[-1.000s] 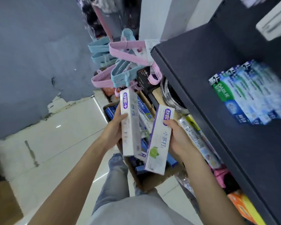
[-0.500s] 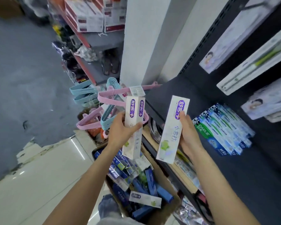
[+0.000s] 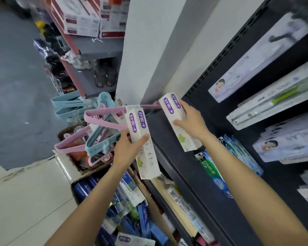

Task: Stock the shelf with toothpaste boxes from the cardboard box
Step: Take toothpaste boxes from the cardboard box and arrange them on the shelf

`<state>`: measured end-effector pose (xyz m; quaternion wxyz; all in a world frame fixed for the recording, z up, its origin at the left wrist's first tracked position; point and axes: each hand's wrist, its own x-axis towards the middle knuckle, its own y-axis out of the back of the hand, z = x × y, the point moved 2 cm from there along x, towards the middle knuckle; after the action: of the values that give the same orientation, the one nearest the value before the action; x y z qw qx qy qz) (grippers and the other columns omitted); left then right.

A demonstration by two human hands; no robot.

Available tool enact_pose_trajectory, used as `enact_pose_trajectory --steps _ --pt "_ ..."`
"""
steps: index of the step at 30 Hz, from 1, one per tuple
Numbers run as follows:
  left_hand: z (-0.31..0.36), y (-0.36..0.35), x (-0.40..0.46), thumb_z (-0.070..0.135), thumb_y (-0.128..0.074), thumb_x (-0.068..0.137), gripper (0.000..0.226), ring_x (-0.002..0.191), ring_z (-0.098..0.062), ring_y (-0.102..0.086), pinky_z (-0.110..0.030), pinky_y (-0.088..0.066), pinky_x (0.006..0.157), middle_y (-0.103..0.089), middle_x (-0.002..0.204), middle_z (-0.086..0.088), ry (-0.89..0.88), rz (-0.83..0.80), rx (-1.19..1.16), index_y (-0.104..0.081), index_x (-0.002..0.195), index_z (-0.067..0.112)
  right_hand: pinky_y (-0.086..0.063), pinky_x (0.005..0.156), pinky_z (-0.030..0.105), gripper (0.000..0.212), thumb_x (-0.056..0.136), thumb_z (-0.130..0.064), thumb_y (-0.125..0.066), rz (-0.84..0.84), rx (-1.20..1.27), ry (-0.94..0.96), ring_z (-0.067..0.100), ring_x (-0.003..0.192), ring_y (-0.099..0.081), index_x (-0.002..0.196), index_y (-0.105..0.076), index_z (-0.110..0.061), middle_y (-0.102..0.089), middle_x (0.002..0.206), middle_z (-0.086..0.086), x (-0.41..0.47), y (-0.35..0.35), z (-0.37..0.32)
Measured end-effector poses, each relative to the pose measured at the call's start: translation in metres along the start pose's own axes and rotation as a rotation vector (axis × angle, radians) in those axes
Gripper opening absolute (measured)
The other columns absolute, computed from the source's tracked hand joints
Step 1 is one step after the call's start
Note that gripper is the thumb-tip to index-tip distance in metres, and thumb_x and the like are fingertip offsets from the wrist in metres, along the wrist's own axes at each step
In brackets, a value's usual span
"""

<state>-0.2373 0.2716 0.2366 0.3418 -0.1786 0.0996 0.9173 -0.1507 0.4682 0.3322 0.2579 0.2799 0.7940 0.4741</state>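
Here each hand grips an upright-tilted toothpaste box: left hand (image 3: 126,150) one (image 3: 142,139); right hand (image 3: 192,121) another (image 3: 174,118).

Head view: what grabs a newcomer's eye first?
The two white toothpaste boxes with purple logos held up mid-frame: the left hand grips one beside the shelf, and the right hand holds another over the shelf's far end. Next, the pink and blue hangers piled behind the left hand, and the cardboard box of toothpaste on the floor below.
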Motion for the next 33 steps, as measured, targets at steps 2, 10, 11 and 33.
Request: enact_pose_trajectory --steps 2,10,11,33 --pt "0.000 -0.003 0.009 0.042 -0.070 0.080 0.052 0.097 -0.012 -0.062 -0.034 -0.049 0.082 -0.063 0.111 0.008 0.021 0.005 -0.011 -0.049 0.122 0.019 -0.042 0.086 0.043 0.074 0.086 -0.015 -0.062 0.083 -0.266 0.065 0.034 0.110 -0.052 0.147 -0.023 -0.026 -0.050 0.125 0.011 0.025 0.000 0.005" --pt "0.000 -0.028 0.044 0.076 -0.062 0.051 0.078 0.087 -0.011 -0.068 -0.043 -0.055 0.082 -0.071 0.096 0.011 0.078 0.026 0.019 -0.062 0.108 0.022 -0.041 0.093 0.048 0.080 0.085 -0.001 -0.057 0.093 -0.680 -0.131 0.038 0.114 -0.048 0.150 -0.014 -0.021 -0.042 0.132 0.018 0.092 -0.007 0.086" --pt "0.000 -0.032 0.046 0.077 -0.061 0.050 0.079 0.087 -0.011 -0.068 -0.043 -0.055 0.082 -0.071 0.095 0.011 0.086 0.024 0.021 -0.062 0.108 0.022 -0.037 0.099 0.048 0.081 0.084 -0.002 -0.058 0.065 -0.664 -0.195 0.039 0.121 -0.043 0.150 -0.014 -0.020 -0.038 0.138 0.018 0.092 -0.008 0.093" --pt "0.004 -0.062 0.050 0.055 -0.044 0.091 0.073 0.147 -0.013 0.002 -0.047 0.003 0.118 -0.005 0.160 0.006 -0.435 -0.200 1.155 -0.014 0.151 0.023 -0.037 0.107 0.041 0.069 0.085 -0.012 -0.063 0.131 0.099 -0.144 0.019 0.130 -0.044 0.144 -0.032 -0.031 -0.046 0.143 -0.006 0.034 -0.020 0.087"
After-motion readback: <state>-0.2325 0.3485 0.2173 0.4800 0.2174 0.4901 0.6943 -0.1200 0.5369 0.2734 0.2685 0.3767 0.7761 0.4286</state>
